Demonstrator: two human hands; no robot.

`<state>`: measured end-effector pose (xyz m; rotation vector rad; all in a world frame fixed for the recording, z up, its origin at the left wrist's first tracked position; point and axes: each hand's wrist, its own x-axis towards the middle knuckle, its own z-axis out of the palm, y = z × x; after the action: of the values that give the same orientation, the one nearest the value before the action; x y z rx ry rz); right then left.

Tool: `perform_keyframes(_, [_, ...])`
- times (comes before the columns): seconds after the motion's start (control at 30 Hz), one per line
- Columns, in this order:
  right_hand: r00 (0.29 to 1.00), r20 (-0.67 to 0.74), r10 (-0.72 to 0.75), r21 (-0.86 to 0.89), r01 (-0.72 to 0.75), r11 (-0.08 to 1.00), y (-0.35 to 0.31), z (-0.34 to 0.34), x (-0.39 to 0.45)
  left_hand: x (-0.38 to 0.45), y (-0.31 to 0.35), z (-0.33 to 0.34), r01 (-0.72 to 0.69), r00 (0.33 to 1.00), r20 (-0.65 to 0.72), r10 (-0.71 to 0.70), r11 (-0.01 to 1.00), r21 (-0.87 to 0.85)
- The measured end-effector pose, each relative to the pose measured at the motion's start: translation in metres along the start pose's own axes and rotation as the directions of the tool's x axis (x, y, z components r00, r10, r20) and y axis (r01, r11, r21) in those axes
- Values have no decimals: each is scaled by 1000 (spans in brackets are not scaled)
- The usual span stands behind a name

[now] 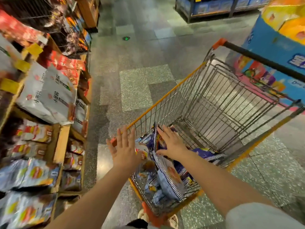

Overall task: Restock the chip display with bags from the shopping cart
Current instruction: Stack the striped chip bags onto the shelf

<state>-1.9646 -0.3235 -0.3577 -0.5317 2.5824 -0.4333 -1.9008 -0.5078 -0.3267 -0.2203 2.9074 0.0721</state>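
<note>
A wire shopping cart with orange trim stands in the aisle, several blue and white chip bags piled at its near end. My right hand lies flat with straight fingers on the top edge of an upright blue bag. My left hand hovers open with spread fingers over the cart's near left rim, beside the bags. The chip display fills the wooden shelves on the left, blurred, with rows of chip bags.
White and red snack bags sit on upper shelves at left. A blue and yellow promotional stand rises right behind the cart's handle. Speckled floor tiles run between shelf and cart. My shoes show below the cart.
</note>
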Motion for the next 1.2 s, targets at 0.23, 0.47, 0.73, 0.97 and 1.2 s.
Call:
perform_keyframes(0.23, [987,142,-79,-86,92,992,-32,19,33,-19,-26,7,73,997,6,-73,996,-50])
perform_keyframes(0.47, [889,370,-270,-145,343,928,-43,26,53,-44,-19,13,317,948,-46,-316,948,8])
perform_keyframes(0.73, [775,444,-450,-178,569,803,-29,36,73,-64,36,10,525,845,-106,-525,851,-33])
perform_keyframes(0.97, [765,480,-429,-123,543,831,-25,42,88,-73,68,12,637,770,28,-637,767,-76])
perform_keyframes(1.2, [752,439,-492,-40,563,825,-31,61,95,-97,75,29,741,671,30,-741,668,-70])
